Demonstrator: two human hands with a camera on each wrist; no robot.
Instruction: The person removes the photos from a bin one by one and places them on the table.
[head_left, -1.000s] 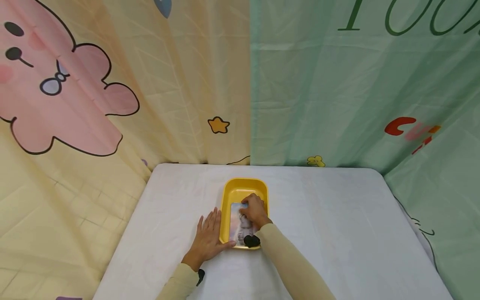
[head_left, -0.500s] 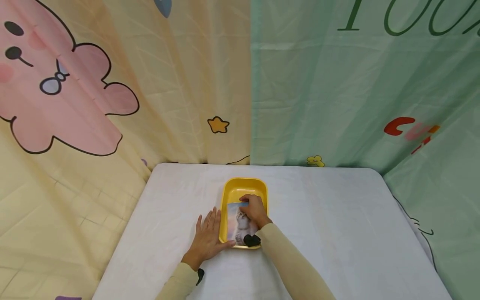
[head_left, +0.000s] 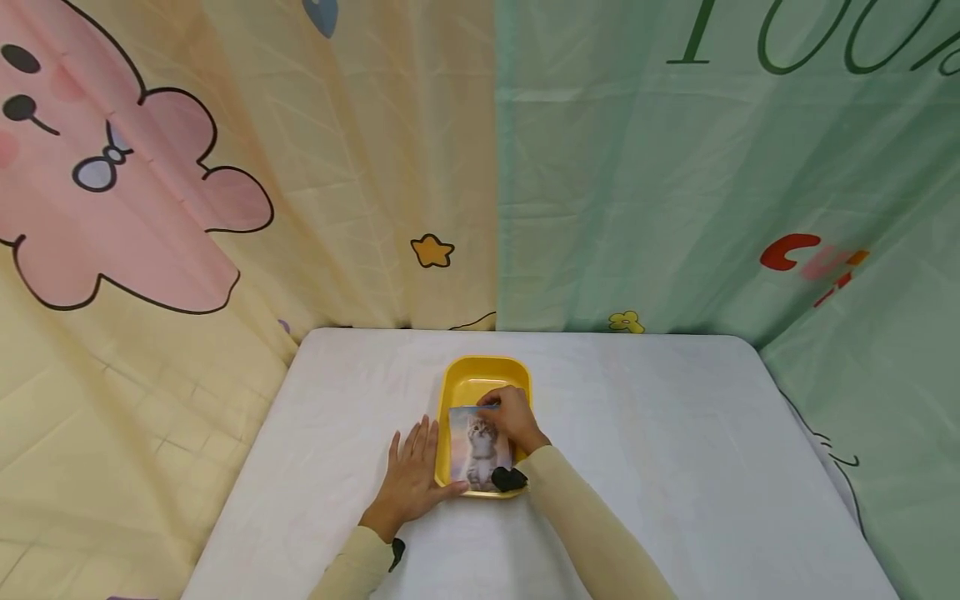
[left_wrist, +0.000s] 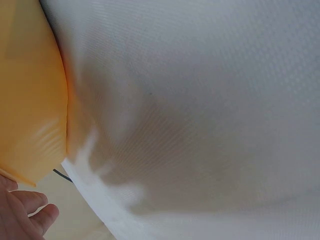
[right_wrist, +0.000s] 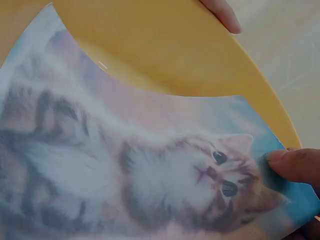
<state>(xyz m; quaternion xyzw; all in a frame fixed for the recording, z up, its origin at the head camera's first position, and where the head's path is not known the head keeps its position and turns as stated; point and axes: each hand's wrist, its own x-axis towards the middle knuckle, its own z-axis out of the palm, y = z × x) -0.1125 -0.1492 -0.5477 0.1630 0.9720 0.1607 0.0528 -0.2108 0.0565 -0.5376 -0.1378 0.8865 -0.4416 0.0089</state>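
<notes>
One kitten picture [head_left: 471, 454] sits within the yellow tray [head_left: 480, 387], straight ahead of me, its long axis running away from my body, like the tray's. My right hand [head_left: 514, 417] is nearer its far end, pinching it by the far-right corner, thumb on the printed face; the picture bows along its length. My left hand [head_left: 411, 480] lies with straight fingers slightly spread beside the tray's left wall, thumb over the near-left rim; whether that thumb touches the picture I cannot tell.
</notes>
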